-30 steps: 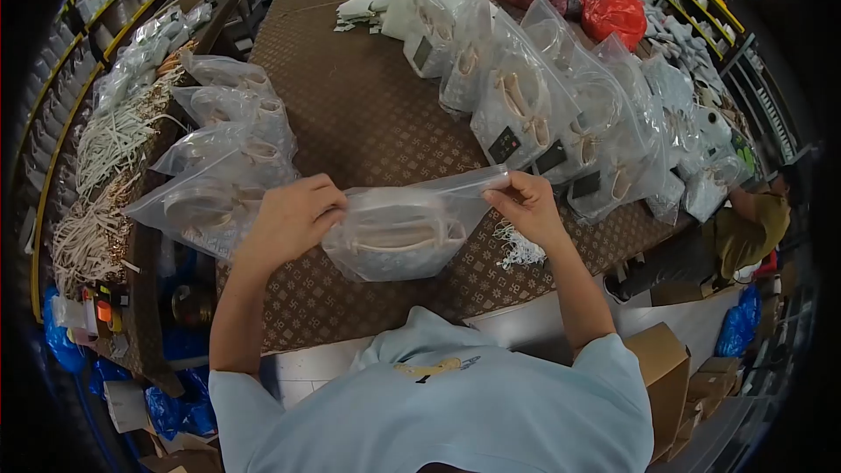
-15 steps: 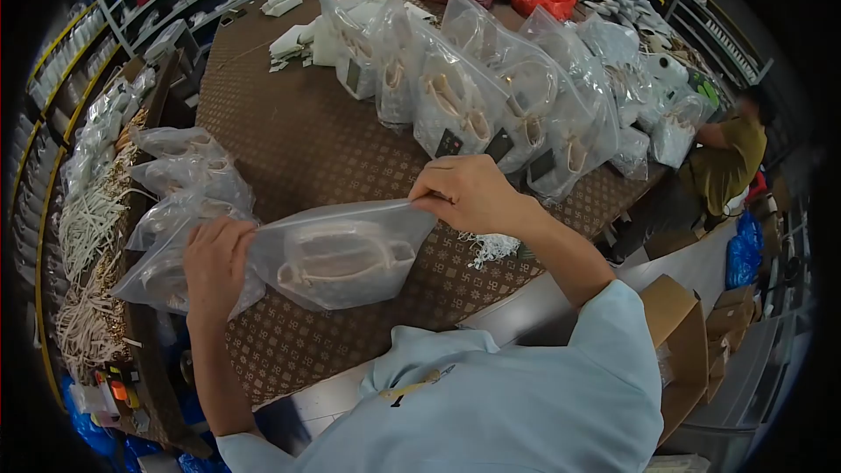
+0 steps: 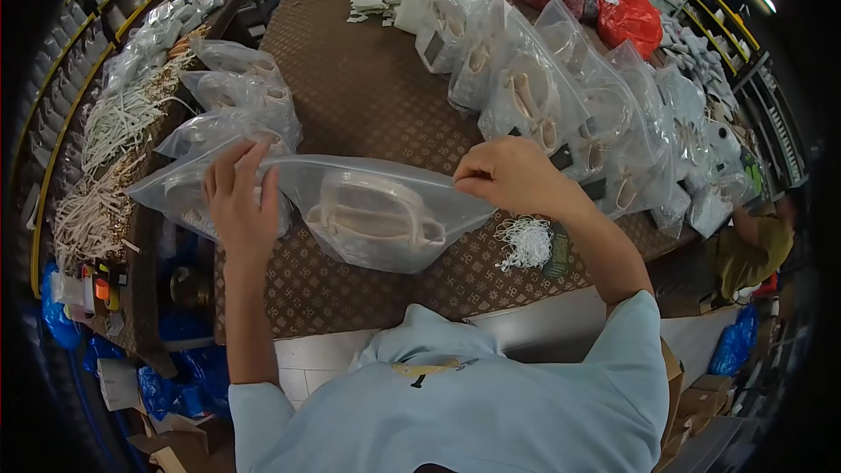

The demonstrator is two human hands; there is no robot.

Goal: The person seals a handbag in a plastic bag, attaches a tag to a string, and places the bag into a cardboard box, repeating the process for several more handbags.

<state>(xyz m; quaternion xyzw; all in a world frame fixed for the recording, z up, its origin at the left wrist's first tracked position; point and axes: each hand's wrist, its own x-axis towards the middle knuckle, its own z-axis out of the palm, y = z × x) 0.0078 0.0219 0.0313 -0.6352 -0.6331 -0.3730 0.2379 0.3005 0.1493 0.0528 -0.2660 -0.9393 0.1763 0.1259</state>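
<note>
A clear plastic zip bag (image 3: pixel 350 250) stretches between my hands over the near edge of the table, with a pale beige handbag (image 3: pixel 372 221) inside, its handle arched upward. My right hand (image 3: pixel 512 177) is closed, pinching the zip bag's upper right corner. My left hand (image 3: pixel 241 197) is at the bag's left end, fingers raised and thumb apart, so it looks open. Behind my left hand lies another bagged handbag (image 3: pixel 188 188), partly covered by it. Below my right hand sit a heap of white strings (image 3: pixel 526 243) and a small dark green packet (image 3: pixel 558 254).
Several bagged handbags (image 3: pixel 534 92) stand along the right of the patterned brown table (image 3: pixel 350 70); more (image 3: pixel 232 92) are at left. Bundles of straps (image 3: pixel 114 123) line the left side bench. A red plastic bag (image 3: pixel 629 17) is at the back. A co-worker (image 3: pixel 753 245) is at right.
My left hand's fingers have come apart from their grip on the bag's edge. My right hand still pinches its corner. The view has shifted, so the table's contents appear further right.
</note>
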